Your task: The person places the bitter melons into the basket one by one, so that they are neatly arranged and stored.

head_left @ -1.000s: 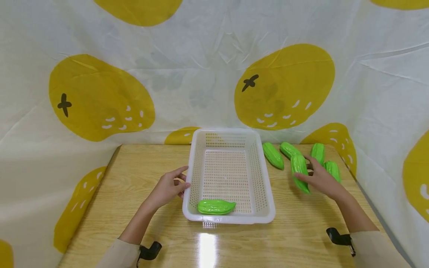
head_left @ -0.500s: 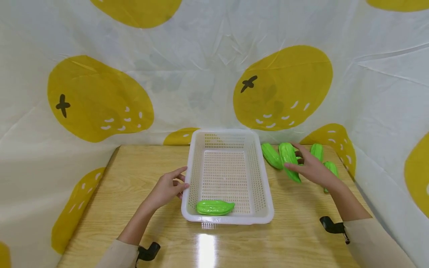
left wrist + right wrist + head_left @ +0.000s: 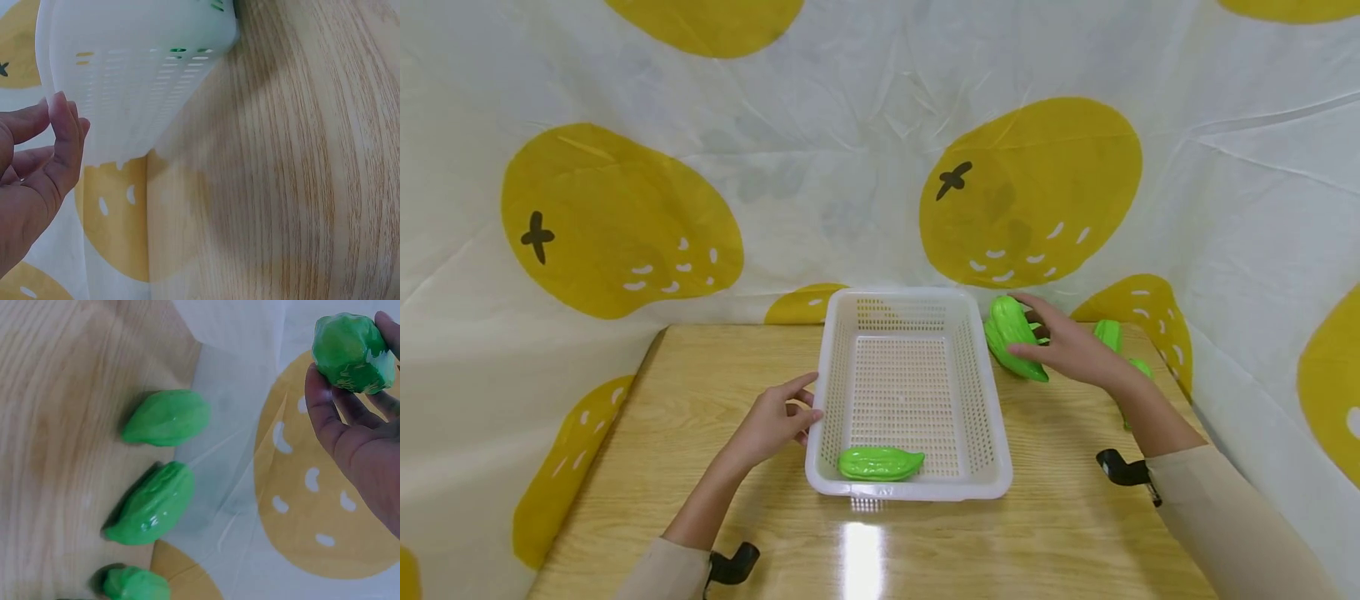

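Observation:
My right hand (image 3: 1071, 346) grips a bright green bitter melon (image 3: 1018, 329) just right of the white plastic basket (image 3: 999, 417), held above another bitter melon that it mostly covers in the head view. In the right wrist view, fingers and thumb wrap the held bitter melon (image 3: 347, 353), its blunt end towards the camera. My left hand (image 3: 775, 421) pinches the basket's left rim; the left wrist view has thumb and fingers at that rim beside the slotted wall (image 3: 125, 69). Inside the basket, one bitter melon (image 3: 880, 464) lies sideways along the near wall.
More bitter melons lie at the table's back right: one (image 3: 1108, 335) near the back edge, another (image 3: 1141, 367) partly behind my right forearm. The wooden table (image 3: 722, 358) meets a white curtain (image 3: 820, 192) with yellow fruit prints at the back and sides.
My right hand has carried its bitter melon left and towards the back, close to the basket's right rim. The left hand and the basket stay practically where they were.

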`<state>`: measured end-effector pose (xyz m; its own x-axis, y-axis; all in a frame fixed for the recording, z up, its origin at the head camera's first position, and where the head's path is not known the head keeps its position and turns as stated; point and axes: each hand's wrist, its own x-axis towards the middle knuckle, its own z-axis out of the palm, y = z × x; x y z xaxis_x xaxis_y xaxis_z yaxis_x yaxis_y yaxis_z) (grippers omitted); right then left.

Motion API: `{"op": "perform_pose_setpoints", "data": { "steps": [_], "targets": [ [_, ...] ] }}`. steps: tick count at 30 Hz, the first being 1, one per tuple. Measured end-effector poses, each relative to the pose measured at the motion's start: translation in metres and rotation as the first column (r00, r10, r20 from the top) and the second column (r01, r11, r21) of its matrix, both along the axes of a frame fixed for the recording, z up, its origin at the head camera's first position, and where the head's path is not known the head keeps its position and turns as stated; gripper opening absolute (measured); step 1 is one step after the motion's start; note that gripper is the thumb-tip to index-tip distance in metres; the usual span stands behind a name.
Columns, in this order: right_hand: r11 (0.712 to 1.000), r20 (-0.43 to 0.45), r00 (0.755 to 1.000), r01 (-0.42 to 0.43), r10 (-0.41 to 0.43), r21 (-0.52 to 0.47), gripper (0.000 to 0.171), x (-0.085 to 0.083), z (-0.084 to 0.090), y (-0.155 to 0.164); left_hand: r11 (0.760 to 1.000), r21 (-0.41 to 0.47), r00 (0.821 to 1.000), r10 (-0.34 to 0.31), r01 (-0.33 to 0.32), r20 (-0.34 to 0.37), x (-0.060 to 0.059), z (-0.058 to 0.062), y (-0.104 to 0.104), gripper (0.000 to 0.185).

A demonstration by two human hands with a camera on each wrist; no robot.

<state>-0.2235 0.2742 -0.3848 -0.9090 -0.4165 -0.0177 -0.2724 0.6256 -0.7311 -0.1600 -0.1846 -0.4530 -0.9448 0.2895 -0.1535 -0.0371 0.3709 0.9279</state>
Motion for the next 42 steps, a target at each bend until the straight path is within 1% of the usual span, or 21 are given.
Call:
{"op": "perform_pose_setpoints", "data": {
  "steps": [8, 14, 20, 23, 29, 35, 42],
  "targets": [
    [0.997, 0.012, 0.997, -0.075, 0.075, 0.026, 0.085, -0.016, 0.01, -0.027, 1.0, 0.005, 1.0, -0.001, 0.001, -0.003, 0.0, 0.0, 0.0, 0.067],
    [0.991, -0.001, 0.992, -0.125, 0.125, 0.058, 0.086, -0.025, 0.019, -0.05, 1.0, -0.005, 1.0, 0.002, -0.003, -0.009, 0.0, 0.001, -0.001, 0.066],
    [0.971, 0.004, 0.977, -0.213, 0.214, 0.111, 0.086, -0.032, 0.026, -0.075, 1.0, -0.012, 1.0, 0.012, -0.012, 0.005, 0.001, 0.001, -0.001, 0.067],
    [0.959, 0.001, 0.967, -0.254, 0.256, 0.128, 0.085, -0.035, 0.026, -0.086, 1.0, -0.009, 1.0, 0.012, -0.012, 0.0, 0.001, 0.001, 0.0, 0.067],
    [0.926, 0.028, 0.941, -0.336, 0.336, 0.171, 0.081, -0.037, 0.02, -0.107, 1.0, -0.005, 1.0, 0.007, -0.007, -0.011, 0.001, 0.0, 0.0, 0.065],
    [0.876, 0.043, 0.909, -0.411, 0.414, 0.254, 0.081, -0.04, 0.013, -0.129, 1.0, -0.001, 1.0, 0.009, -0.009, -0.009, 0.001, 0.0, 0.0, 0.066],
    [0.823, 0.118, 0.879, -0.475, 0.462, 0.313, 0.08, -0.036, 0.006, -0.156, 1.0, -0.007, 1.0, 0.006, -0.006, -0.019, 0.001, 0.0, 0.003, 0.065]
  ]
}}
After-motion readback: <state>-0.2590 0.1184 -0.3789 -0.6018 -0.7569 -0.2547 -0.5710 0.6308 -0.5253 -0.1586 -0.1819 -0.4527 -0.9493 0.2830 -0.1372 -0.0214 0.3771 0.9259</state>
